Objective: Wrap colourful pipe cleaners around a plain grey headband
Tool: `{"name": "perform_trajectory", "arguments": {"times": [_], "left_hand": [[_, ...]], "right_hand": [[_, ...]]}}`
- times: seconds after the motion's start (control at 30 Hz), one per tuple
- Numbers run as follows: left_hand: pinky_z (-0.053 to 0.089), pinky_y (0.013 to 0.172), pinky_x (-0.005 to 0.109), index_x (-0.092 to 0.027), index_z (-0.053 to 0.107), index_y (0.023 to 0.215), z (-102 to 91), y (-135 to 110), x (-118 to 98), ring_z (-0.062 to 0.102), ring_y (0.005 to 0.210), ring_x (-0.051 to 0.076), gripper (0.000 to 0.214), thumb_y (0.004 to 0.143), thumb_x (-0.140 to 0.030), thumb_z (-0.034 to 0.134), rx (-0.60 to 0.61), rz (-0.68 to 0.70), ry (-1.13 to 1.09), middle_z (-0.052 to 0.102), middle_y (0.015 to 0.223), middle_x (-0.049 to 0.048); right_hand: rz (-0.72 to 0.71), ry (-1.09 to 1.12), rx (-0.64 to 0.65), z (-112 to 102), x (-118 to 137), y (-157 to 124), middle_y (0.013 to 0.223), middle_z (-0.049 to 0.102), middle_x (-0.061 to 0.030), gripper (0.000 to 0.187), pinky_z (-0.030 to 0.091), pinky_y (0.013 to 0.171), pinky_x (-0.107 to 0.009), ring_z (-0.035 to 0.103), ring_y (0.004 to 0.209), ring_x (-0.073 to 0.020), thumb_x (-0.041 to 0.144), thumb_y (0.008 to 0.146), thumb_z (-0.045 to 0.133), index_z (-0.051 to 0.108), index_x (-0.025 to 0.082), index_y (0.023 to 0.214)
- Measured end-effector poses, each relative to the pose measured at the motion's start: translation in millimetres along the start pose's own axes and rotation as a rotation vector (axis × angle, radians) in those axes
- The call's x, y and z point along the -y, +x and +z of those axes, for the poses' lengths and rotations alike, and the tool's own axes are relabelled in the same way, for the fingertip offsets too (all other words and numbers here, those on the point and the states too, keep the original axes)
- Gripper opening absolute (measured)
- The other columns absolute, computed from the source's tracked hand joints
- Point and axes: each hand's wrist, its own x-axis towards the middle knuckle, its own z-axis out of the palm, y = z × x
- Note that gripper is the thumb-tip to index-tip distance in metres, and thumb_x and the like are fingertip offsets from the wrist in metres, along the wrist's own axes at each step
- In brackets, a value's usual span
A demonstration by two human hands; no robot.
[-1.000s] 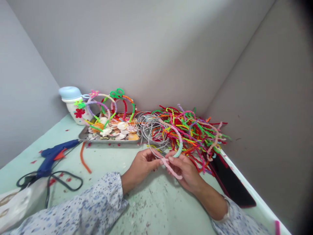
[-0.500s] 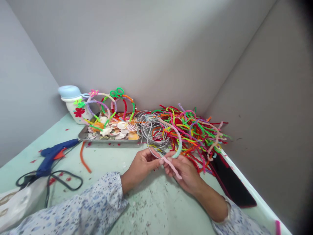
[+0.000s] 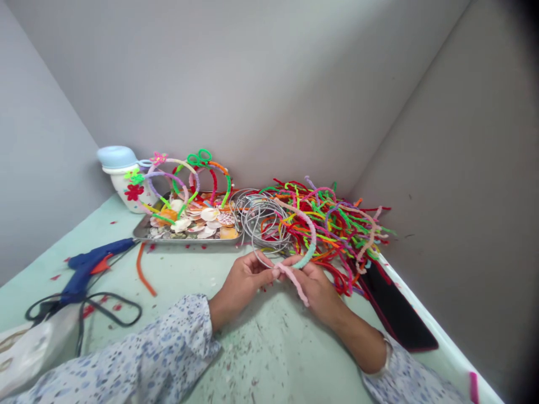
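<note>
A round wire hoop (image 3: 312, 227) stands up between my hands, part of it wrapped in pale pink, lilac and mint pipe cleaner. My left hand (image 3: 241, 285) pinches the bare wire at the hoop's lower left, thumb against the fingers. A light pink pipe cleaner (image 3: 298, 287) crosses the wire at the fingertips, its loose end slanting down to the right. With closed fingers my right hand (image 3: 323, 293) grips the hoop beside the mint section, the pink end lying over it. The fingertips of both hands nearly meet, which hides the exact crossing.
Behind my hands lie coiled grey wire (image 3: 263, 221) and a heap of coloured pipe cleaners (image 3: 337, 224). A metal tray (image 3: 189, 241) holds shells, with finished hoops (image 3: 170, 175) above them. Further left are a lidded cup (image 3: 126, 179) and a blue glue gun (image 3: 82, 275); a black flat object (image 3: 398, 308) is right.
My right fingers have drawn closer around the hoop and the pink pipe cleaner. The hoop has turned slightly, and its wrapped side sits a little further right. My left hand keeps its pinch.
</note>
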Motion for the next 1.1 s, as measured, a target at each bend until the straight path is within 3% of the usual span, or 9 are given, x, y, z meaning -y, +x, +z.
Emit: {"name": "perform_trajectory", "arguments": {"times": [0.17, 0.37, 0.6, 1.1], "left_hand": [[0.038, 0.051, 0.022, -0.016, 0.054, 0.074, 0.6, -0.8, -0.8, 0.052, 0.054, 0.009, 0.02, 0.072, -0.027, 0.071, 0.004, -0.008, -0.026, 0.061, 0.062, -0.0011], [0.039, 0.052, 0.022, -0.016, 0.054, 0.077, -0.4, -0.8, 1.5, 0.05, 0.054, 0.008, 0.02, 0.074, -0.029, 0.069, 0.023, -0.01, -0.024, 0.06, 0.062, -0.0016], [0.04, 0.051, 0.021, -0.015, 0.058, 0.079, -0.5, 1.2, 3.2, 0.05, 0.053, 0.008, 0.024, 0.072, -0.035, 0.07, -0.005, -0.003, 0.043, 0.06, 0.064, -0.0009], [0.037, 0.049, 0.02, -0.013, 0.062, 0.077, 0.5, 1.3, 1.6, 0.045, 0.051, 0.007, 0.018, 0.076, -0.03, 0.067, -0.032, -0.001, 0.042, 0.057, 0.064, -0.001]], "right_hand": [[-0.016, -0.083, -0.01, 3.3, 9.5, -3.0, 0.067, 0.064, 0.0021, 0.021, 0.027, 0.037, -0.021, 0.039, 0.038, -0.0062, 0.037, 0.08, 0.06, 0.066, 0.019, 0.089], [-0.069, -0.037, 0.013, 2.3, 5.5, -3.2, 0.073, 0.066, -0.0014, 0.02, 0.04, 0.056, -0.023, 0.058, 0.065, -0.0137, 0.035, 0.081, 0.061, 0.066, 0.018, 0.09], [-0.063, 0.022, 0.016, 0.3, 2.0, -2.3, 0.07, 0.065, -0.0012, 0.02, 0.042, 0.063, -0.027, 0.06, 0.067, -0.0162, 0.037, 0.08, 0.061, 0.065, 0.019, 0.087], [-0.264, -0.275, -0.094, 6.3, 3.0, -8.2, 0.076, 0.066, -0.0021, 0.015, 0.042, 0.064, -0.027, 0.057, 0.069, -0.0166, 0.031, 0.084, 0.057, 0.067, 0.021, 0.088]]}}
